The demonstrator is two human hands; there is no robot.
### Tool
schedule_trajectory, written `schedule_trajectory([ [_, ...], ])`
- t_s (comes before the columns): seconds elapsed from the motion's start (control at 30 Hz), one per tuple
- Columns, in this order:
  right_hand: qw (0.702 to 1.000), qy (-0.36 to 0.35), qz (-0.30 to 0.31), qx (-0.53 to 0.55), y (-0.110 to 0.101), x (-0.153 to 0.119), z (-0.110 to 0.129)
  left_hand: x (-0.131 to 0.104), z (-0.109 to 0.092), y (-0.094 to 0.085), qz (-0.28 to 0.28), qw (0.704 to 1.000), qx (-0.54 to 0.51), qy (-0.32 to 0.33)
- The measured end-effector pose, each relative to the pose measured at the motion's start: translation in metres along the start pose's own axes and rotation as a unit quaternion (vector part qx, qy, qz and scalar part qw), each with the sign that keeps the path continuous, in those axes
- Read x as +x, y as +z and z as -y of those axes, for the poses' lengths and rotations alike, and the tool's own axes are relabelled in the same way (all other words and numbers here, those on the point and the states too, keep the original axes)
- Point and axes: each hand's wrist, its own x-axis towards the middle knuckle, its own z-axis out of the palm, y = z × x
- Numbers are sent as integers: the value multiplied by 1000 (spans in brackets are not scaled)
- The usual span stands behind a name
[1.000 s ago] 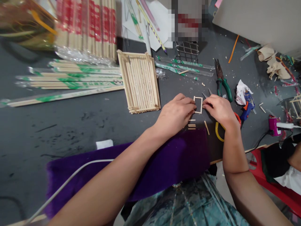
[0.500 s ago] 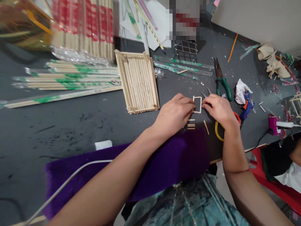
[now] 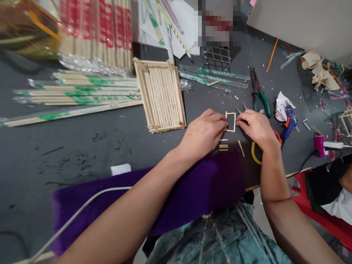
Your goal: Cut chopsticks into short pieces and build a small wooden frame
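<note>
A small rectangle of thin wooden sticks lies flat on the dark table between my two hands. My left hand is closed, its fingertips at the rectangle's left side stick. At the right side, my right hand has thumb and fingers pressed together; whatever they pinch is too small to make out. Several short cut sticks are lined up just below my left fingers, and a single loose stick lies to their right. Scissors with yellow and red handles are partly under my right hand.
A tray-like piece of glued chopsticks lies left of my hands, near wrapped chopsticks. Green-handled pliers, a blue glue gun and crumpled paper are on the right. Purple cloth covers the front edge.
Both hands hold nearly the same place around the small stick rectangle. The view has shifted very slightly; nothing else visibly differs.
</note>
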Motion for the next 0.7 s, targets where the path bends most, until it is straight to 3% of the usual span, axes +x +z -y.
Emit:
schedule_trajectory([
  [0.27,991,5,-132,30,7,6,7,1,-2,-1,-6,1000,15,-4],
  [0.47,989,-26,-145,7,24,15,4,1,-2,0,-15,1000,16,-8],
  [0.7,992,-32,-122,4,28,17,3,0,-1,2,-10,1000,21,6],
])
